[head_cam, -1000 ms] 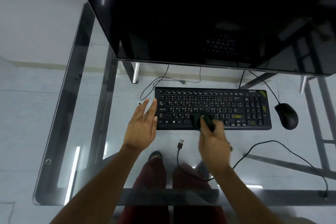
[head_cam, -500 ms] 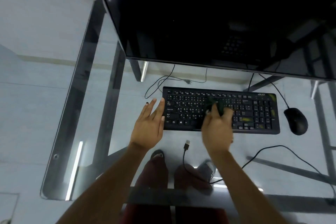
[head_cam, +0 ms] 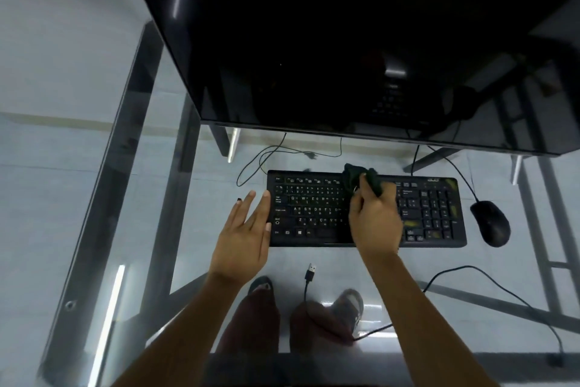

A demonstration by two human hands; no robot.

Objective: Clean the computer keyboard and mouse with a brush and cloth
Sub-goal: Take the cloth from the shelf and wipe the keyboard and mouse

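The right hand (head_cam: 375, 217) is gripping a bunched dark green cloth (head_cam: 361, 178) and pressing it on the top row of the black keyboard (head_cam: 314, 207), near the middle of its far edge. A second ago that hand was working the cloth on the bottom row, by the near edge; half a second ago it was at the middle rows; now it is reaching the far edge, so the cloth is travelling straight away from the person across the keys.

The left hand (head_cam: 246, 231) is lying flat and released, fingers straight and slightly spread, with its inner edge resting against the left end of the keyboard. It is keeping the same place and pose through all three moments.

The keyboard is lying on the glass bench (head_cam: 94, 198), below the lower edge of a large dark monitor (head_cam: 345, 41). Yellowish smudges are showing on the number-pad end. The black mouse (head_cam: 490, 222) is sitting just beside the right end of the keyboard, apart from it, unchanged. A loose USB plug (head_cam: 311, 269) with its cable is lying on the bench near the person, between the two forearms, also unchanged. The person's knees and shoes are showing through the glass.
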